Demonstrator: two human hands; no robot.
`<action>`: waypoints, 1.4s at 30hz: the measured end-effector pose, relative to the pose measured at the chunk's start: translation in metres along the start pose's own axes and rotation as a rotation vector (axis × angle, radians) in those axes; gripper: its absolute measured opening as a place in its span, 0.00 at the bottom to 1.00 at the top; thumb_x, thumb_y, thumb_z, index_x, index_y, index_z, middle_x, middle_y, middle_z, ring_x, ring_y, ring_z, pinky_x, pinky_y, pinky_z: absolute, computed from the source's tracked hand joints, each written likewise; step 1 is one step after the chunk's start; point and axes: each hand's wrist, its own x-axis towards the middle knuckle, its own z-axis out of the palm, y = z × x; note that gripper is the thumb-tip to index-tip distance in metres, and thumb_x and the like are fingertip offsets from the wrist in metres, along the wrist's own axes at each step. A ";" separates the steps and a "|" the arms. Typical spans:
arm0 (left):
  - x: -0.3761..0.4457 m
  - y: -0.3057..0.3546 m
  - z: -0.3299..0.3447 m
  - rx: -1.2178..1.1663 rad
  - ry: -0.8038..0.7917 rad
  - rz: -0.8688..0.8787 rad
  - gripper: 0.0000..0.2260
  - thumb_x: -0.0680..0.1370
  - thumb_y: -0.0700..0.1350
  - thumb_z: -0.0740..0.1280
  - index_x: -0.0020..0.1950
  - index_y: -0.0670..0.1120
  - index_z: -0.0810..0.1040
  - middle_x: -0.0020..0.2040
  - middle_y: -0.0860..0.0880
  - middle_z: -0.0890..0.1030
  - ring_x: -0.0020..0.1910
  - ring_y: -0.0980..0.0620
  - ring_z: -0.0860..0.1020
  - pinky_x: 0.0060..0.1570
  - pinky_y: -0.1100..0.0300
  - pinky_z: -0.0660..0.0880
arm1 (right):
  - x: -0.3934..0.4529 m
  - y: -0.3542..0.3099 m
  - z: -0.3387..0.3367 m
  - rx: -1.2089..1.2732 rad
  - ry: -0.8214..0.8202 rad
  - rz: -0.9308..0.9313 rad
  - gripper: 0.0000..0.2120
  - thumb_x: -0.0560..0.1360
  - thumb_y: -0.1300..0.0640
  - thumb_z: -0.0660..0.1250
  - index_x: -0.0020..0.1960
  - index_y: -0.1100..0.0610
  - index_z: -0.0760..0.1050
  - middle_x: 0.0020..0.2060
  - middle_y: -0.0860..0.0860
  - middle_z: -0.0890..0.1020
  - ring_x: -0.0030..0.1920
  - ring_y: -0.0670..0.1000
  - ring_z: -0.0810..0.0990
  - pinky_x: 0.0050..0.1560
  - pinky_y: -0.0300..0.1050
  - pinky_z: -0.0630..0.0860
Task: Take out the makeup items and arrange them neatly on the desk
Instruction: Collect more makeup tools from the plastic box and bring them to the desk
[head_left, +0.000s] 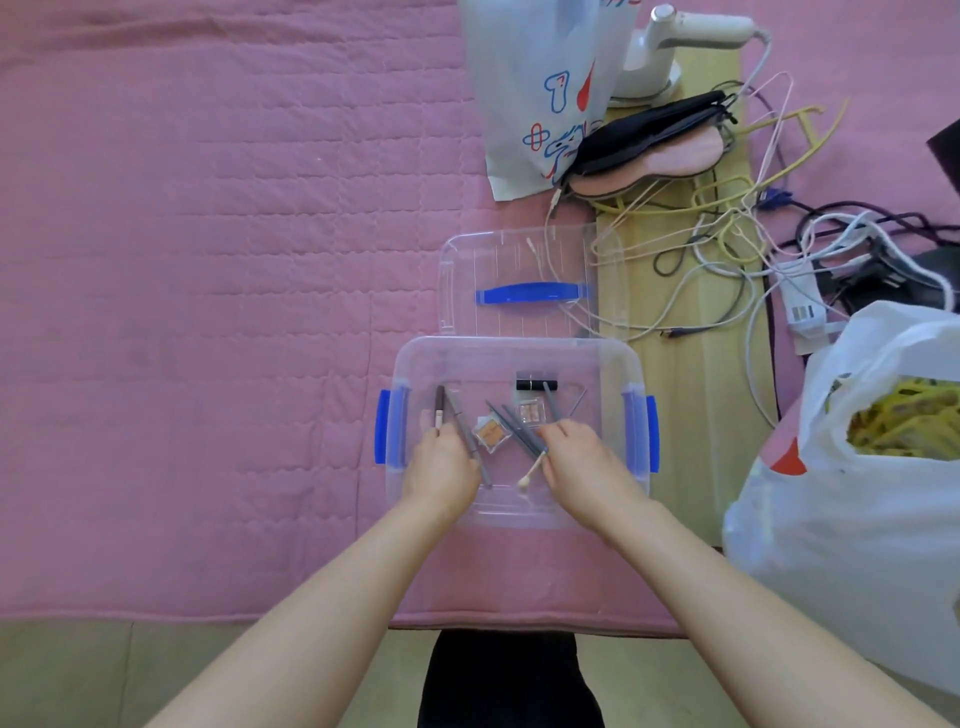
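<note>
**Both hands reaching into the clear makeup box**

The makeup items are all lying inside a clear plastic storage box (514, 358) with blue side latches, which is sitting on a pink quilted cover (208, 260). On the box floor a black lipstick tube (535, 385) is resting near the far wall, and two small square eyeshadow pans — one orange-toned (489, 435), one paler (531, 411) — are lying between several grey pencils (511, 427) that are crossing one another at angles.

The left hand (441, 467) is dipping into the left side of the box, its fingertips touching a slim brown-and-pink pen (440, 408) beside a long grey pencil (470, 441); whether it is actually gripping either one is hard to tell, since the fingers are hidden behind the back of the hand. The right hand (582, 462) is curling its fingers over the right-hand pencils and appears to be pinching a thin applicator with a white sponge tip (531, 474), which is sticking out towards the box's near wall.

Just behind the box its clear lid (519, 260) is lying flat, blue handle up, partly on a pale wooden board (691, 415). Further out, a tangle of cables (727, 234) is spreading over that board, with a printed white bag (530, 78), a dark pouch (654, 124) and a white garment steamer (675, 41) beyond — and a white plastic bag (857, 467) holding yellow items is standing at the right.
</note>
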 end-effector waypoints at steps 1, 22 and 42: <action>0.004 0.001 0.002 0.001 -0.030 -0.040 0.15 0.77 0.41 0.62 0.63 0.39 0.70 0.67 0.41 0.70 0.60 0.39 0.73 0.56 0.47 0.73 | 0.008 0.000 0.000 -0.024 -0.010 0.013 0.12 0.78 0.60 0.59 0.61 0.61 0.70 0.57 0.57 0.74 0.58 0.58 0.71 0.53 0.51 0.72; 0.060 0.013 0.040 0.193 0.121 -0.077 0.25 0.76 0.30 0.59 0.73 0.37 0.57 0.65 0.40 0.67 0.64 0.40 0.67 0.57 0.52 0.70 | 0.086 0.023 0.018 -0.420 -0.038 0.023 0.25 0.68 0.69 0.66 0.64 0.62 0.66 0.60 0.58 0.71 0.61 0.60 0.71 0.55 0.52 0.70; 0.076 0.015 0.033 0.112 0.033 -0.242 0.14 0.81 0.32 0.49 0.65 0.33 0.63 0.59 0.35 0.77 0.57 0.36 0.78 0.51 0.48 0.74 | 0.088 0.026 0.025 -0.204 0.013 0.140 0.16 0.74 0.68 0.58 0.61 0.60 0.69 0.59 0.58 0.73 0.61 0.60 0.70 0.54 0.52 0.70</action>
